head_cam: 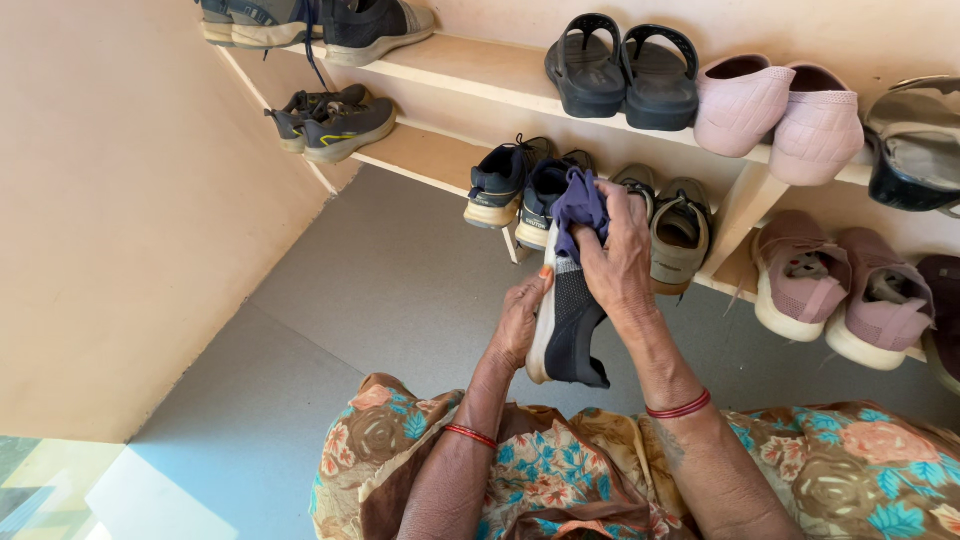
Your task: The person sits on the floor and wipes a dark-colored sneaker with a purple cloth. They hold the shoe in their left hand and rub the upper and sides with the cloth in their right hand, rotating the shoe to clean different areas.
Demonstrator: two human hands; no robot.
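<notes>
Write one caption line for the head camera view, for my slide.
Left hand holds a black knit shoe with white sole while right hand presses a purple cloth on it, before wooden shoe shelves.

Black knit sneaker [570, 320], white sole: held by left hand [518, 325]; right hand [618, 262] presses purple cloth [580, 205] onto toe.

Bare forearms. Thin red bangle [678, 406] on right wrist, another red bangle [470, 434] on left. Floral garment [840, 465]: brown, teal, peach, orange flowers.
</notes>
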